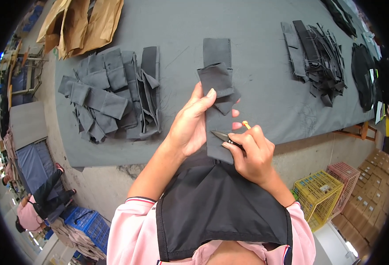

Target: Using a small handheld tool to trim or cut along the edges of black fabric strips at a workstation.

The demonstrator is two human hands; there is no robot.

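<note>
My left hand [191,123] pinches a long dark grey fabric strip [217,88] that hangs from the table edge toward me, its upper end folded over on the grey table [256,88]. My right hand [252,154] grips small thread snips [230,138] with an orange tip, their blades touching the strip's lower right edge. A larger black fabric piece [216,207] lies across my chest below both hands.
A pile of several grey fabric strips [110,95] lies on the table to the left, black strips [320,57] to the right, brown paper [82,24] at the far left. Yellow [318,196] and pink crates [347,174] stand lower right; another person [40,203] bends lower left.
</note>
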